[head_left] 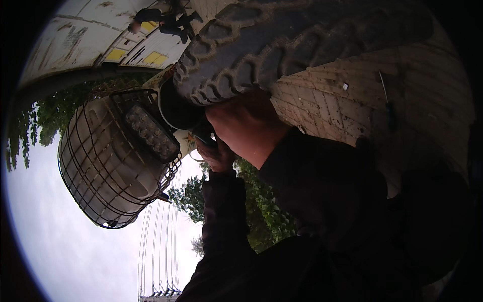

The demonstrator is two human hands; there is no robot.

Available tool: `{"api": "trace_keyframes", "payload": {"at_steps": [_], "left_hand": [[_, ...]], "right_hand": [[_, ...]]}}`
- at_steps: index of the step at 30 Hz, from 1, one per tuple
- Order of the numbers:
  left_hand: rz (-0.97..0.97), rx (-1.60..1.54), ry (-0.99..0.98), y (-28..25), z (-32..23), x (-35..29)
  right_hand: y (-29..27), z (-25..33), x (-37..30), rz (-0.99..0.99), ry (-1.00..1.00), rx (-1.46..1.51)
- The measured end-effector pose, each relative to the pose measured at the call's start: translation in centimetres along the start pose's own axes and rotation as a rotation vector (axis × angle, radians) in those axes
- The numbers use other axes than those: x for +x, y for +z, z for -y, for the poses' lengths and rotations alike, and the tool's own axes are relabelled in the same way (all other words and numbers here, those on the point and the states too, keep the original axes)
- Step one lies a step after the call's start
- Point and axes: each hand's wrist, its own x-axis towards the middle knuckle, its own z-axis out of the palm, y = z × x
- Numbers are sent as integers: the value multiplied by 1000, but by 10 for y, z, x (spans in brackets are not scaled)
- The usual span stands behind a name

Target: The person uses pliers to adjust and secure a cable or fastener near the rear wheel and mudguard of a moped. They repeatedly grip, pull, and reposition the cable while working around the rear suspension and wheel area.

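Observation:
A thick, knobbly tyre (282,55) spans the top of the view. Beneath its near end, my right hand (246,121) reaches in beside a dark curved part (173,108), and its fingers are hidden. Just below, my left hand (217,156) is closed with bent fingers at a small dark part, whose kind I cannot make out. To the left of both hands is a large headlamp (100,156) inside a wire guard, with a rectangular LED light (151,132) mounted at its side.
A screwdriver (389,110) with a long thin shaft lies on the paved ground (332,100) at right, near a small white scrap (345,86). Another person (173,22) shows at the top left by a pale wall (70,40). Leafy trees (266,206) and overhead wires stand against the sky.

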Motion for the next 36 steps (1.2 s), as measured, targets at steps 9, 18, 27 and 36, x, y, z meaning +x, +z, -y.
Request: {"api": "trace_keyframes", "payload": {"at_steps": [9,18,27,36], "left_hand": [[15,32,62,-1,-5,1],[18,87,110,5,-18,10],[61,-31,-45,11,-23,14],[5,-56,104,4,-20,18]], "right_hand": [[2,-5,0,23,-7,85],[16,-4,2,-58,6,80],[19,-20,7,161,-110,69],[-24,-26,26,609,154,-142]]}}
